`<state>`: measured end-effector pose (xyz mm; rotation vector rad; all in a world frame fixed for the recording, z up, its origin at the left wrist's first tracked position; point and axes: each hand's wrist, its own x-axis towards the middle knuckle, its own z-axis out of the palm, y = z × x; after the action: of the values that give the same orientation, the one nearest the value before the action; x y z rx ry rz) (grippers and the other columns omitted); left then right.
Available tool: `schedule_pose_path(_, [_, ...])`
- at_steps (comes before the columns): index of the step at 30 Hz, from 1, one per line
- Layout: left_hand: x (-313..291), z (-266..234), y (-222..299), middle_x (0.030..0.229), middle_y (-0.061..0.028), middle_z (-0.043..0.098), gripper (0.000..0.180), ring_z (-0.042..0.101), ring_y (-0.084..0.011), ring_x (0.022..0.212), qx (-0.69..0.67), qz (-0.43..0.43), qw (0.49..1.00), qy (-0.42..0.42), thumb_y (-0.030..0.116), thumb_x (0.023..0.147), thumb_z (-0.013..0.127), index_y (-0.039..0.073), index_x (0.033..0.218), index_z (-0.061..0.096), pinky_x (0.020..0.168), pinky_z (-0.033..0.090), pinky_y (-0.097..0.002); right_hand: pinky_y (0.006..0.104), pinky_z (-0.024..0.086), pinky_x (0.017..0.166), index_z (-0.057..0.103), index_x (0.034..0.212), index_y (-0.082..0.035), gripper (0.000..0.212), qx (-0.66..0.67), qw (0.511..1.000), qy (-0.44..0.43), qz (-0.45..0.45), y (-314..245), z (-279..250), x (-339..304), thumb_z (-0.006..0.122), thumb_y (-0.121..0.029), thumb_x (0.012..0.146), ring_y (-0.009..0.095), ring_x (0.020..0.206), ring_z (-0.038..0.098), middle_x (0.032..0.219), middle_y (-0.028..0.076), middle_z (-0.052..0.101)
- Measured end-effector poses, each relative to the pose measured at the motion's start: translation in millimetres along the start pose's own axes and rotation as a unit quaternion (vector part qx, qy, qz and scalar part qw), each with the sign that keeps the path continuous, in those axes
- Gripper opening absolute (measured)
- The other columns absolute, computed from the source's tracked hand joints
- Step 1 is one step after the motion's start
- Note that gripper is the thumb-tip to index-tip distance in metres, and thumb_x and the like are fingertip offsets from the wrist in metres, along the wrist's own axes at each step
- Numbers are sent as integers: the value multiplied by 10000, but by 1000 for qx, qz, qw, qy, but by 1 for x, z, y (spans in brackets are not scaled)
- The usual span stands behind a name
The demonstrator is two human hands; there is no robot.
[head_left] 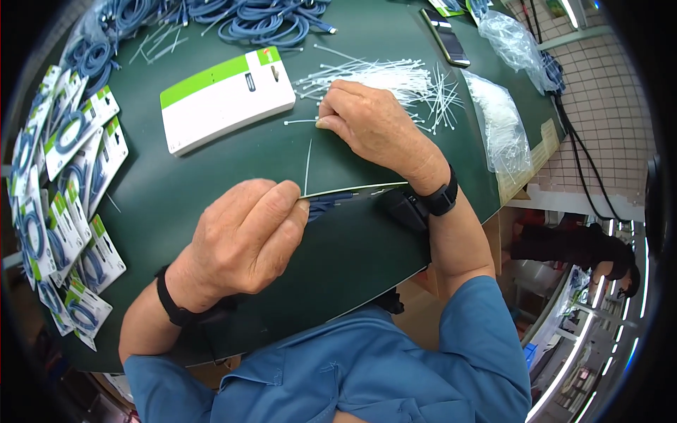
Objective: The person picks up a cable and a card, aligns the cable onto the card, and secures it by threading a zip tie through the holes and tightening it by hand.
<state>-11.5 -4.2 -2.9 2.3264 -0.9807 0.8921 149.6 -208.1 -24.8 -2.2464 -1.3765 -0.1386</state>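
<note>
My left hand (247,236) is closed on a thin packaging card (360,189), seen nearly edge-on above the table's near part. Under the card hangs a coiled blue cable (323,206), mostly hidden by my fingers. A white zip tie (308,166) sticks up from the card's edge beside my left fingertips. Farther right, my right hand (377,127) pinches a second zip tie (300,122) between thumb and forefinger, its head end pointing left. That hand is at the near left edge of a loose pile of white zip ties (395,79).
A stack of white and green cards (226,106) lies left of the pile. Carded blue cables (70,190) heap along the left edge, and loose coiled cables (261,21) lie at the back. A phone (446,39) and a bag of zip ties (499,123) are at right.
</note>
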Motion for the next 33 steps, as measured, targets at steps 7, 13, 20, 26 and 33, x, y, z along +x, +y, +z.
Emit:
schedule_pose_path(7, [6,0,-2,939,-169,653,202,680,-285,774,-12,-31,999,-24,-56,729,745,-61,915,669,662,580,-360,257,518,631,684,974,-3,137,359,913,71,182,4,-18,-2,738,-120,926,122,748,676,862,33,699])
schedule_pose_path(13, [18,4,-8,942,-165,662,211,687,-296,779,-3,-17,999,-30,-71,729,745,-67,926,670,672,583,-364,198,490,610,684,973,-10,165,528,797,18,292,11,-27,-6,745,-157,929,75,738,667,861,27,702])
schedule_pose_path(20, [20,12,-11,932,-165,664,204,688,-298,774,-14,-11,999,-31,-65,720,748,-72,910,671,673,585,-372,189,490,592,673,912,-28,173,585,746,18,316,9,-19,-8,732,-186,952,66,716,666,853,26,704])
schedule_pose_path(26, [14,9,-16,905,-173,660,177,682,-295,754,-27,1,999,-18,-33,713,735,-70,876,679,656,579,-375,157,495,592,683,929,-31,171,609,726,-19,320,9,-7,-2,712,-192,980,45,719,661,871,24,709])
schedule_pose_path(33, [14,13,-19,886,-164,645,203,661,-274,712,-14,-5,1000,-7,-17,677,729,-74,861,664,611,555,-350,155,512,628,718,985,-15,184,589,757,-8,284,-1,-13,6,703,-198,992,35,737,654,884,19,713])
